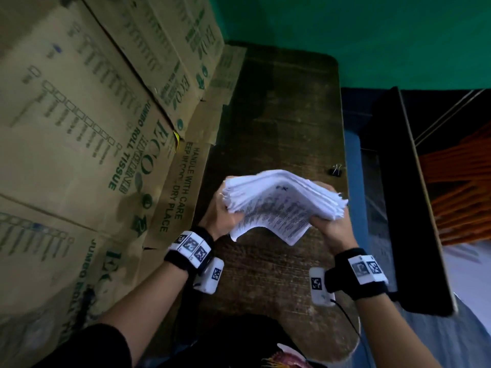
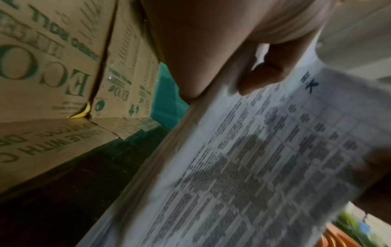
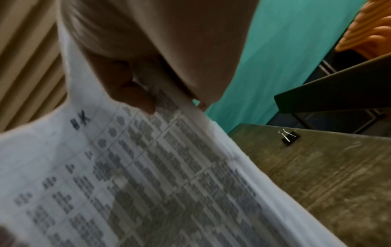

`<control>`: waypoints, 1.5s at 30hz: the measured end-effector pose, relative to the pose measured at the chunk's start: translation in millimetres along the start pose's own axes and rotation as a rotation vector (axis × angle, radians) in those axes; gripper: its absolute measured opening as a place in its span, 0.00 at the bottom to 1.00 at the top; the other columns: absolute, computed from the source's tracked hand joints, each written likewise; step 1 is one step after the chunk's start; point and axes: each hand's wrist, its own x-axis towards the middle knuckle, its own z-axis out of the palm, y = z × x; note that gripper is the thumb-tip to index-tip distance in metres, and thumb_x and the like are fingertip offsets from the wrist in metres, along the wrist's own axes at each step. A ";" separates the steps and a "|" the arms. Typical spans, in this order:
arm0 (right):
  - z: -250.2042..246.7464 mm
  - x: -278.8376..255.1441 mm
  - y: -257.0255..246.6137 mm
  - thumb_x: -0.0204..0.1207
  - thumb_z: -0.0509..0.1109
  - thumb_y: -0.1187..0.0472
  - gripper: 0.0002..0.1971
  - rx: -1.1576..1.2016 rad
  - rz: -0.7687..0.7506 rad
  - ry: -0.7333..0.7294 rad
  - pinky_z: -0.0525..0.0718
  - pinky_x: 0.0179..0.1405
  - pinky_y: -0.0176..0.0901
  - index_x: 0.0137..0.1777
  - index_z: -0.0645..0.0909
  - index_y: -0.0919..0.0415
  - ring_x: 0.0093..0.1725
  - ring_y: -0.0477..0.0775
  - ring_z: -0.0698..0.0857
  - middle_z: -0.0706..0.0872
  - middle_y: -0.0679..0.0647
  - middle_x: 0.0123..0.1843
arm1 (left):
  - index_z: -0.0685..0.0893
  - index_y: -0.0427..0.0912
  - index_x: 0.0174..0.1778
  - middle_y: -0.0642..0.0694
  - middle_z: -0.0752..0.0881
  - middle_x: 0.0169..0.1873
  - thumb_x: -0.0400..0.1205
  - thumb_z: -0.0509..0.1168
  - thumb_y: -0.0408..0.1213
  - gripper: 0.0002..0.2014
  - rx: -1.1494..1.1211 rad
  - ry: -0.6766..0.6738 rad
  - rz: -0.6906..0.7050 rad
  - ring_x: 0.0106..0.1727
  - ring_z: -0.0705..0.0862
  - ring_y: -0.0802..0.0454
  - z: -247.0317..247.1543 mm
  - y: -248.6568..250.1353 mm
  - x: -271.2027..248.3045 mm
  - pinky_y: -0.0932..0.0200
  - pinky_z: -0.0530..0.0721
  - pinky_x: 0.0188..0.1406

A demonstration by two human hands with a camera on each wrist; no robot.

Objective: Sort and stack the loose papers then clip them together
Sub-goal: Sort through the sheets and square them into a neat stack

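Papers (image 1: 281, 205), a thick white stack, are held in the air over a dark worn wooden table (image 1: 276, 123), bowed upward in the middle. The stack's long axis runs from one hand to the other, its printed face toward the person and its ragged edges fanned at both ends. The left hand (image 1: 221, 215) grips the left end, thumb (image 2: 262, 75) curled onto the printed sheet; the right hand (image 1: 328, 227) grips the right end the same way, thumb (image 3: 135, 93) pressed on the print. That sheet carries a ruled table of blurred text and a handwritten mark, perhaps "HK". A black binder clip (image 1: 336, 170) lies on the table beyond the right fingers, near the edge. Left of the left fingers stand cardboard boxes (image 1: 87, 123) printed in green: "ECO", "JUMBO ROLL TISSUE", "HANDLE WITH CARE". A green wall (image 1: 372, 35) rises behind the table.
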 end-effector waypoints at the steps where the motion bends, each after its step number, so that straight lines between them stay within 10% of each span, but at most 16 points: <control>1: -2.2 2.7 0.4 0.59 0.71 0.76 0.31 0.017 0.001 0.009 0.79 0.58 0.33 0.64 0.77 0.60 0.60 0.43 0.83 0.85 0.40 0.59 | 0.78 0.34 0.43 0.56 0.80 0.36 0.64 0.66 0.32 0.13 0.001 0.016 -0.010 0.41 0.81 0.77 -2.8 -0.6 2.6 0.82 0.73 0.39; 6: -3.5 8.2 14.7 0.64 0.75 0.81 0.29 -0.084 0.102 0.051 0.79 0.67 0.57 0.59 0.79 0.53 0.60 0.52 0.82 0.83 0.55 0.60 | 0.82 0.43 0.48 0.62 0.83 0.45 0.68 0.69 0.29 0.13 -0.055 0.083 -0.031 0.44 0.82 0.77 0.6 -4.5 12.4 0.71 0.82 0.40; 11: 19.7 22.8 2.4 0.69 0.75 0.78 0.11 0.055 0.122 0.299 0.84 0.39 0.35 0.43 0.85 0.61 0.38 0.34 0.86 0.91 0.38 0.36 | 0.83 0.53 0.37 0.59 0.87 0.36 0.72 0.71 0.19 0.19 -0.181 0.290 -0.114 0.38 0.86 0.70 18.0 7.6 26.8 0.73 0.81 0.38; 17: 16.9 18.4 -7.7 0.69 0.74 0.79 0.12 0.064 0.010 0.414 0.83 0.41 0.26 0.53 0.84 0.72 0.41 0.30 0.86 0.90 0.32 0.38 | 0.84 0.44 0.49 0.58 0.87 0.45 0.74 0.72 0.22 0.14 -0.238 0.373 -0.031 0.45 0.85 0.76 19.6 12.1 26.3 0.79 0.79 0.46; 22: 15.2 7.7 8.4 0.70 0.74 0.79 0.18 -0.090 0.109 0.203 0.79 0.48 0.20 0.56 0.83 0.61 0.49 0.25 0.84 0.90 0.38 0.49 | 0.81 0.35 0.59 0.46 0.86 0.53 0.78 0.69 0.32 0.14 -0.098 0.265 -0.171 0.56 0.86 0.53 26.6 -26.3 20.7 0.62 0.84 0.57; 27: -1.8 25.1 -48.9 0.65 0.79 0.75 0.25 -0.140 -0.052 0.094 0.83 0.47 0.30 0.60 0.81 0.57 0.49 0.42 0.86 0.88 0.49 0.51 | 0.75 0.38 0.64 0.56 0.86 0.54 0.72 0.73 0.43 0.26 -0.210 0.163 -0.182 0.58 0.86 0.58 15.5 -25.5 24.5 0.53 0.85 0.59; 31: 0.2 53.6 -96.7 0.67 0.77 0.67 0.32 -0.831 -0.072 -0.139 0.85 0.49 0.47 0.68 0.74 0.44 0.53 0.49 0.87 0.87 0.45 0.52 | 0.78 0.38 0.62 0.42 0.84 0.57 0.75 0.68 0.33 0.19 -0.205 0.126 -0.070 0.60 0.84 0.52 13.2 -26.1 34.5 0.58 0.83 0.58; 36: 41.5 82.5 -110.7 0.75 0.71 0.55 0.27 -1.279 -0.220 -0.356 0.73 0.38 0.46 0.74 0.69 0.46 0.54 0.57 0.87 0.88 0.47 0.58 | 0.77 0.30 0.64 0.40 0.83 0.59 0.77 0.67 0.27 0.19 -0.228 0.079 -0.016 0.61 0.83 0.58 8.2 -22.9 41.8 0.66 0.81 0.59; 40: 51.4 94.3 -101.0 0.75 0.68 0.56 0.06 -1.356 -0.271 -0.280 0.68 0.32 0.43 0.51 0.78 0.46 0.43 0.60 0.88 0.89 0.48 0.42 | 0.77 0.33 0.64 0.47 0.84 0.54 0.74 0.72 0.23 0.23 -0.103 -0.038 -0.260 0.55 0.84 0.56 4.1 -45.3 41.0 0.62 0.83 0.57; 45: 45.5 98.0 -93.7 0.57 0.79 0.65 0.17 -1.286 -0.265 -0.248 0.64 0.25 0.37 0.41 0.85 0.43 0.32 0.55 0.88 0.89 0.42 0.33 | 0.84 0.39 0.59 0.47 0.87 0.48 0.69 0.76 0.38 0.22 0.111 -0.136 -0.620 0.55 0.86 0.48 21.7 -130.9 6.3 0.58 0.84 0.51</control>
